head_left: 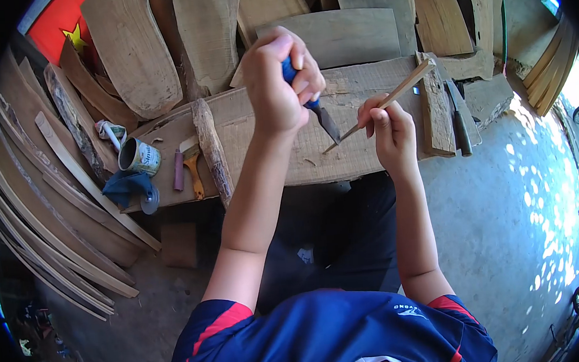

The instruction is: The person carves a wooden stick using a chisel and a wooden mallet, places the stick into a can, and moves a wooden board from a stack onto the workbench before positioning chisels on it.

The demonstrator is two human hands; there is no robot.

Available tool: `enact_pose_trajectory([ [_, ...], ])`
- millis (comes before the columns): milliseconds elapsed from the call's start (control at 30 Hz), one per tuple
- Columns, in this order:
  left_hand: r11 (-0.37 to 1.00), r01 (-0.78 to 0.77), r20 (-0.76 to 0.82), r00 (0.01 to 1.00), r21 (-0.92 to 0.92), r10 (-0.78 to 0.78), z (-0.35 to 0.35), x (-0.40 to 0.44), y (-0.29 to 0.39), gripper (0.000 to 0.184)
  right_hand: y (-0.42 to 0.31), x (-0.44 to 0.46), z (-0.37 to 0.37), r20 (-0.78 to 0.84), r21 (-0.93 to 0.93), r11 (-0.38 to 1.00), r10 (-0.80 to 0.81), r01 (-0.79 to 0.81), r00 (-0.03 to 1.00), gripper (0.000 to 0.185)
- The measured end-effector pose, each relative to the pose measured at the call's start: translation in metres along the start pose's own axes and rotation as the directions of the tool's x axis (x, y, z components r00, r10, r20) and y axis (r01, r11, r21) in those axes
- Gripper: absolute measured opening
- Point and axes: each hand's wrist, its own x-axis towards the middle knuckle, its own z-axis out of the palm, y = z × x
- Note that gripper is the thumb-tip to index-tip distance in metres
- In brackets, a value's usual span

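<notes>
My left hand [278,80] is closed around the blue handle of a short-bladed knife [326,122], raised over the wooden work board [267,157]. Its dark blade points down to the right, and its tip meets the thin end of a wooden stick [404,85]. In the fingers of my right hand [394,128] the stick is pinched at a slant, thick end up to the right. The stick's narrow lower end reaches the board's surface, where small shavings [310,161] lie.
Left on the board are a tin can [139,157], a blue cloth [129,187], a purple-handled tool [178,170] and a yellow-handled tool [195,175]. A dark-handled blade [461,123] lies right beside a rough wood block [438,118]. Planks [133,47] lean behind; curved strips [66,192] stand left.
</notes>
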Motion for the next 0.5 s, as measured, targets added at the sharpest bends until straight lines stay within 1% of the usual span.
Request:
enact_pose_trajectory([
  [33,0.999,-0.031,-0.01,0.999,0.015,0.032,0.002,0.0,0.007,0.028,0.0,0.0,-0.001,-0.001,-0.001,1.0,-0.001,0.001,1.0,0.028],
  [67,0.995,-0.08,0.014,0.997,0.055,0.079,0.004,0.0,0.013,0.028,0.0,0.0,0.0,0.001,0.01,1.0,0.003,-0.003,1.0,0.028],
  [133,0.999,-0.038,0.007,0.999,0.012,0.038,0.007,-0.002,0.007,0.029,-0.001,0.002,0.002,0.005,0.023,1.0,0.005,-0.006,1.0,0.027],
  [167,0.99,-0.002,0.004,1.0,0.142,0.001,0.011,-0.004,-0.007,0.03,-0.003,0.002,0.004,0.006,-0.004,1.0,-0.002,0.002,1.0,0.026],
  [200,0.967,-0.048,0.011,0.999,0.249,0.047,0.011,-0.007,-0.027,0.03,-0.004,0.002,0.006,0.009,-0.031,0.999,-0.009,0.01,1.0,0.025],
  [233,0.944,-0.041,0.067,0.998,0.326,0.02,0.01,-0.01,-0.037,0.03,-0.005,0.001,0.008,0.01,-0.029,1.0,-0.012,0.012,1.0,0.025],
  [300,0.964,0.044,0.047,0.997,0.262,-0.058,0.008,-0.011,-0.042,0.028,-0.006,0.0,0.007,0.01,-0.055,0.998,0.01,-0.009,1.0,0.023],
  [333,0.973,0.033,0.026,0.999,0.226,-0.04,0.006,-0.008,-0.037,0.029,-0.003,0.0,0.006,0.003,-0.023,1.0,0.008,-0.008,1.0,0.023],
  [433,0.991,-0.019,-0.019,1.0,0.131,0.022,0.005,0.002,-0.002,0.029,-0.002,0.001,0.001,0.02,-0.024,0.999,0.024,-0.024,0.999,0.024],
  [467,0.984,-0.058,-0.022,0.998,0.166,0.062,0.008,0.003,0.009,0.029,-0.003,0.001,0.003,0.019,-0.029,1.0,0.008,-0.007,1.0,0.024],
  [500,0.986,-0.06,-0.022,0.998,0.156,0.064,0.007,0.003,0.008,0.029,-0.004,0.002,0.004,0.021,-0.027,1.0,0.012,-0.011,1.0,0.024],
])
